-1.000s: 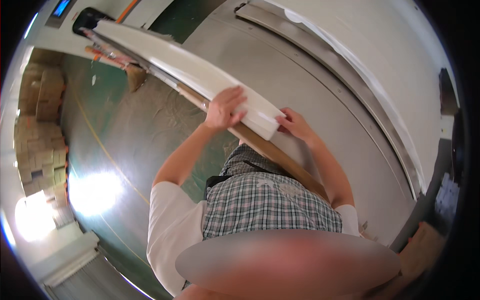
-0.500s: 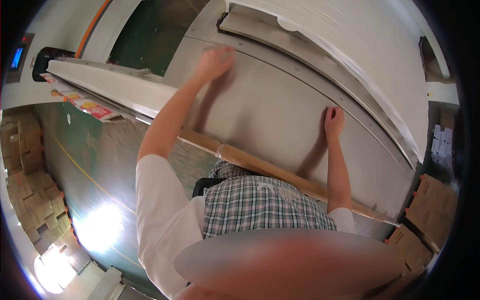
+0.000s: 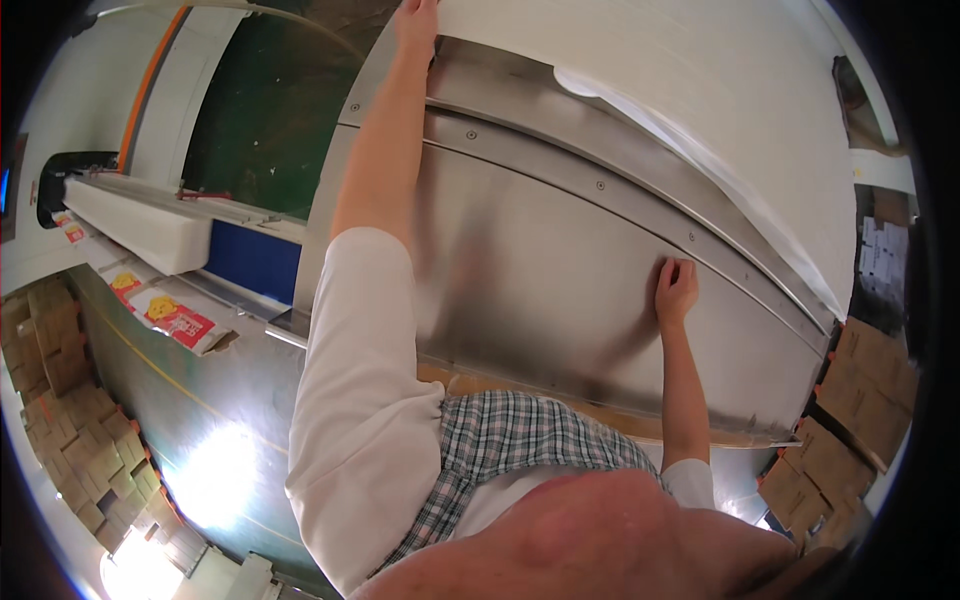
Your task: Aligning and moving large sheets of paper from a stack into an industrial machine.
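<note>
My left arm stretches far forward over the steel surface (image 3: 540,260). My left hand (image 3: 415,25) is at the top edge of the picture, beside the left corner of a wide white sheet (image 3: 640,60). Its fingertips are cut off, so what they touch cannot be told. The sheet spreads over the far side of the steel, and its near edge curves along a raised metal strip (image 3: 520,90). My right hand (image 3: 677,290) is closed in a loose fist close above or on the steel, on the near side of the seam. Nothing sticks out of it.
At left, a white housing (image 3: 140,225) and a blue belt (image 3: 250,258) adjoin the steel. Red, white and yellow printed packaging (image 3: 175,312) lies along its side. Cardboard boxes (image 3: 75,450) are stacked at far left, with more brown boxes (image 3: 865,385) at right.
My left hand has moved forward from the near steel panel to the sheet's far left corner, and my body has leaned forward. My right hand has stayed about where it was, still closed.
</note>
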The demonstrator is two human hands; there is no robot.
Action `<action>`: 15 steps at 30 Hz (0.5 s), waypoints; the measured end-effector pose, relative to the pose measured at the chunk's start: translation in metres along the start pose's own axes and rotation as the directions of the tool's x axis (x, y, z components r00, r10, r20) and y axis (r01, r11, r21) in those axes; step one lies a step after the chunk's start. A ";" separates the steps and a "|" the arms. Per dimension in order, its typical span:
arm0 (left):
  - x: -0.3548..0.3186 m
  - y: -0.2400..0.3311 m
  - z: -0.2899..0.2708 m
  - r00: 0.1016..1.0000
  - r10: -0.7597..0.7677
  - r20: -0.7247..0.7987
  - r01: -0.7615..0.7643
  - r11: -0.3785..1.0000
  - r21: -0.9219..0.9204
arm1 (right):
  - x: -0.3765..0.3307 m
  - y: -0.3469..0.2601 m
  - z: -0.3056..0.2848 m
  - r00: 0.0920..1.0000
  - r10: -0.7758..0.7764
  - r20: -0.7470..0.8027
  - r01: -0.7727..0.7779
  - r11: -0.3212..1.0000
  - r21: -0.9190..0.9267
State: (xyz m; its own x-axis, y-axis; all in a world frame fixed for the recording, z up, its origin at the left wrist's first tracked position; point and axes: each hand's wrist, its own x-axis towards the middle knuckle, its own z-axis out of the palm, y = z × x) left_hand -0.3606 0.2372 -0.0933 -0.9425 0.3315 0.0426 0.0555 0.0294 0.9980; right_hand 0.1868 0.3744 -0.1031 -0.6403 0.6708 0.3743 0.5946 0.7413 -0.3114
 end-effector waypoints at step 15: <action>0.008 -0.015 0.010 0.987 -0.152 -0.045 0.146 0.982 -0.123 | 0.002 -0.002 -0.001 0.999 0.033 0.026 -0.032 0.998 -0.045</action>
State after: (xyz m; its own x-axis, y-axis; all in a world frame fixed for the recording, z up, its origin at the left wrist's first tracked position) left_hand -0.3657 0.2493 -0.1087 -0.9538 0.2805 -0.1077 -0.1235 -0.0390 0.9916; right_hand 0.1846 0.3739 -0.1012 -0.6328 0.6951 0.3413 0.6358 0.7179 -0.2835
